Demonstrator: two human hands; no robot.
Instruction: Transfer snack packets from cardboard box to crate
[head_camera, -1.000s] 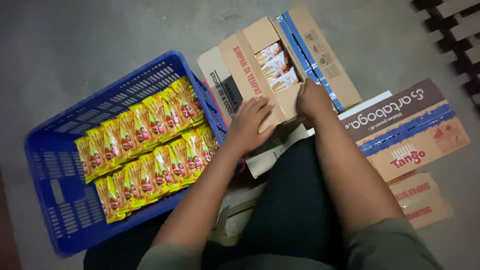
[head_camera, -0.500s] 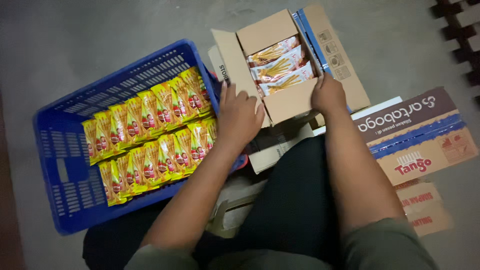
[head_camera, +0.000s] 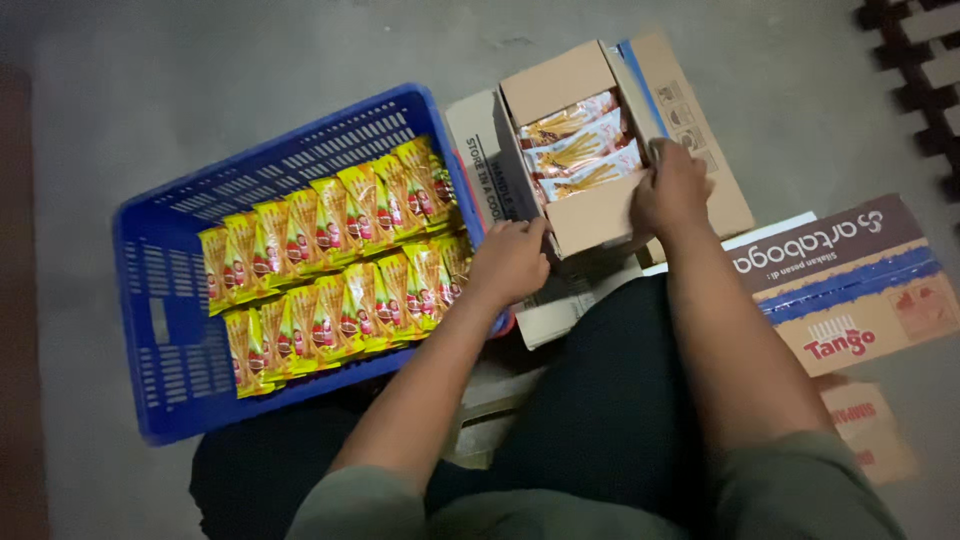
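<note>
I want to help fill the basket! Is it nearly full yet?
Partly. Two rows of yellow snack packets already stand in the blue crate. The left hand and the right hand hold the sides of an open cardboard box with packets inside, not yet taken out. The crate's left end shows bare space.

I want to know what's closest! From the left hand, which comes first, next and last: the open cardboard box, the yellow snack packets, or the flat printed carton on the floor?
From the left hand:
1. Open cardboard box: touching its near corner, just right of the hand.
2. Yellow snack packets: just left, inside the blue crate.
3. Flat printed carton: far right, beyond the right hand.
</note>
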